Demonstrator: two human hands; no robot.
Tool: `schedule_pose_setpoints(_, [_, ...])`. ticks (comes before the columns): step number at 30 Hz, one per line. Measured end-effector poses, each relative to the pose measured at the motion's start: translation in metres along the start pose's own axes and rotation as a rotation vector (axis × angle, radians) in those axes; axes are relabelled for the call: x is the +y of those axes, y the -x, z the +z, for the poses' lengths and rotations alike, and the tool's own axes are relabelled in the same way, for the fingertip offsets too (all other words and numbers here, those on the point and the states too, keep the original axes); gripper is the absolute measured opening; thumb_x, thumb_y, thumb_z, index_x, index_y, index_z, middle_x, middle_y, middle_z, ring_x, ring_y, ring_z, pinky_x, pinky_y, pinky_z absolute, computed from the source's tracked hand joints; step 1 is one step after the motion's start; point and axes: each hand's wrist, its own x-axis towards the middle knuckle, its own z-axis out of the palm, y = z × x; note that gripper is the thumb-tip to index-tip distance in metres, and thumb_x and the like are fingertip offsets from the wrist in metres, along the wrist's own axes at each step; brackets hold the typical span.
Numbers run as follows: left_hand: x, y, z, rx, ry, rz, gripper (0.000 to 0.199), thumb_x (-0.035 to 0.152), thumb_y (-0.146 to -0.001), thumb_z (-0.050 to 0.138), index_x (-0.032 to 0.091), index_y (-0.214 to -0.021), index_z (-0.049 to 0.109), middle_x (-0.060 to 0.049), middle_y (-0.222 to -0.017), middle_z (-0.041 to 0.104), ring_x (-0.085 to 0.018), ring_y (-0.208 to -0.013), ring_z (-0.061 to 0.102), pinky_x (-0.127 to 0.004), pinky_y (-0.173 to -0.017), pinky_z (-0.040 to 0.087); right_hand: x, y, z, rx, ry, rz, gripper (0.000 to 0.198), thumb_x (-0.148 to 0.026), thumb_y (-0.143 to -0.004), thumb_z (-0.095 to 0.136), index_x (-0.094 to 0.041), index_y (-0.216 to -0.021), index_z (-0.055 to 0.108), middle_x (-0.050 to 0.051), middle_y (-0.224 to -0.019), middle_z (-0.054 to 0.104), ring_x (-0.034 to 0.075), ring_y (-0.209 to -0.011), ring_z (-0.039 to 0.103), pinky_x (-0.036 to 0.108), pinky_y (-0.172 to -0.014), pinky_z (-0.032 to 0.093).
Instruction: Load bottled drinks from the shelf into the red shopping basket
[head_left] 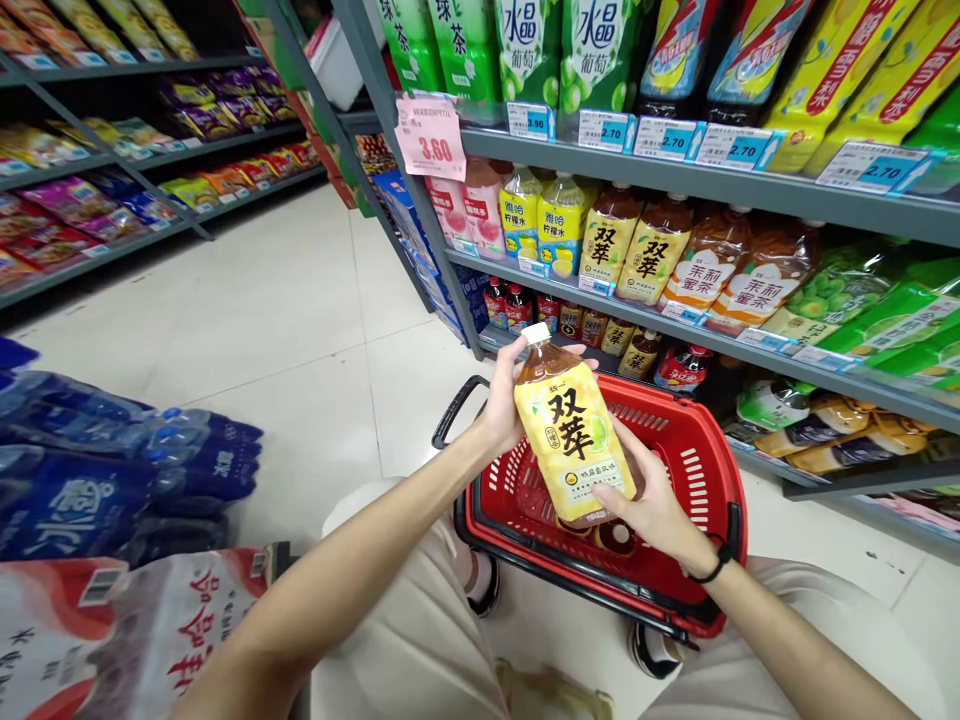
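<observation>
A large bottle of tea (574, 440) with a yellow label and white cap tilts above a red shopping basket (694, 470). My left hand (506, 395) grips it near the neck and shoulder, fingers partly behind it. Lower down on the right side, my right hand (652, 500) holds the bottle's base, thumb on the label. Both hands are closed on the bottle. Beneath it, inside the basket, some round brown items (616, 537) show in part; their kind is hard to make out. The basket's black handle (450, 410) sticks out on the left.
A shelf rack (675, 185) of drink bottles with price tags stands ahead and right. At left are blue-wrapped water packs (82, 490) and white-and-red packs (172, 620). Snack shelves (150, 150) stand farther back across the tiled floor (300, 300). My legs flank the basket.
</observation>
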Motion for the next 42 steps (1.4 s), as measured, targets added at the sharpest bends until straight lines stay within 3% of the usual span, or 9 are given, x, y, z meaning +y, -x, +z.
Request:
schedule_pose_setpoints(4, [-0.003, -0.001, 0.003, 0.047, -0.034, 0.038, 0.067, 0.061, -0.084, 0.073, 0.011, -0.129, 0.076, -0.018, -0.131, 0.076, -0.034, -0.114, 0.074, -0.043, -0.102, 0.055, -0.002, 0.001, -0.002, 0.048, -0.123, 0.147, 0.082, -0.053, -0.083, 0.09, -0.024, -0.153, 0.06, 0.013, -0.149, 0.067, 0.036, -0.135, 0.066, 0.051, -0.111, 0.058])
schedule_pose_setpoints(8, [-0.005, -0.003, 0.003, 0.076, -0.042, 0.031, 0.062, 0.056, -0.082, 0.075, 0.01, -0.123, 0.077, -0.019, -0.127, 0.077, -0.035, -0.112, 0.073, -0.043, -0.1, 0.054, 0.0, 0.003, -0.003, 0.118, -0.257, 0.252, 0.073, -0.062, -0.079, 0.089, -0.023, -0.139, 0.07, 0.013, -0.139, 0.073, 0.037, -0.132, 0.068, 0.051, -0.109, 0.059])
schedule_pose_setpoints(12, [-0.006, -0.005, 0.004, 0.111, -0.025, 0.027, 0.056, 0.053, -0.079, 0.077, 0.01, -0.115, 0.078, -0.017, -0.119, 0.079, -0.034, -0.109, 0.074, -0.041, -0.097, 0.055, -0.004, 0.003, 0.001, 0.141, -0.318, 0.276, 0.07, -0.06, -0.074, 0.093, -0.024, -0.13, 0.073, 0.011, -0.134, 0.076, 0.035, -0.127, 0.07, 0.048, -0.107, 0.059])
schedule_pose_setpoints(17, [-0.009, -0.007, 0.007, 0.131, -0.014, 0.003, 0.051, 0.051, -0.081, 0.075, 0.01, -0.112, 0.078, -0.015, -0.11, 0.081, -0.032, -0.101, 0.075, -0.042, -0.097, 0.056, -0.012, 0.001, 0.004, 0.125, -0.378, 0.296, 0.064, -0.058, -0.079, 0.088, -0.022, -0.129, 0.074, 0.012, -0.131, 0.077, 0.036, -0.126, 0.071, 0.05, -0.107, 0.058])
schedule_pose_setpoints(23, [-0.014, -0.012, 0.002, 0.21, 0.079, -0.013, 0.049, 0.05, -0.078, 0.069, 0.011, -0.107, 0.077, -0.014, -0.104, 0.081, -0.027, -0.087, 0.075, -0.036, -0.081, 0.059, -0.014, 0.005, 0.006, 0.105, -0.448, 0.31, 0.062, -0.062, -0.084, 0.076, -0.024, -0.132, 0.075, 0.009, -0.134, 0.076, 0.036, -0.131, 0.067, 0.051, -0.107, 0.058])
schedule_pose_setpoints(27, [-0.011, -0.015, 0.002, 0.186, 0.138, 0.032, 0.046, 0.05, -0.077, 0.065, 0.013, -0.103, 0.076, -0.014, -0.103, 0.08, -0.029, -0.088, 0.076, -0.038, -0.081, 0.06, -0.006, 0.005, 0.011, 0.074, -0.456, 0.295, 0.06, -0.062, -0.094, 0.066, -0.028, -0.143, 0.071, 0.007, -0.139, 0.074, 0.034, -0.135, 0.064, 0.049, -0.11, 0.057])
schedule_pose_setpoints(32, [-0.006, -0.013, 0.005, 0.134, 0.149, 0.099, 0.045, 0.051, -0.075, 0.067, 0.014, -0.098, 0.077, -0.013, -0.102, 0.081, -0.031, -0.097, 0.077, -0.039, -0.086, 0.06, -0.004, -0.002, 0.01, -0.017, -0.475, 0.287, 0.066, -0.053, -0.09, 0.079, -0.033, -0.151, 0.063, 0.004, -0.154, 0.064, 0.031, -0.141, 0.061, 0.046, -0.119, 0.05])
schedule_pose_setpoints(37, [-0.002, -0.007, 0.009, 0.012, 0.102, 0.158, 0.045, 0.05, -0.075, 0.072, 0.013, -0.098, 0.081, -0.014, -0.107, 0.082, -0.035, -0.107, 0.077, -0.043, -0.092, 0.06, -0.015, -0.003, 0.003, -0.121, -0.286, 0.282, 0.062, -0.054, -0.085, 0.087, -0.026, -0.138, 0.071, 0.01, -0.141, 0.072, 0.031, -0.131, 0.068, 0.047, -0.115, 0.054])
schedule_pose_setpoints(42, [0.008, -0.004, 0.012, -0.113, 0.021, 0.205, 0.047, 0.051, -0.081, 0.073, 0.013, -0.107, 0.083, -0.014, -0.118, 0.081, -0.037, -0.121, 0.073, -0.047, -0.107, 0.056, -0.018, -0.004, 0.004, -0.039, -0.105, 0.114, 0.063, -0.048, -0.083, 0.091, -0.022, -0.135, 0.067, 0.011, -0.135, 0.075, 0.029, -0.123, 0.074, 0.042, -0.109, 0.06])
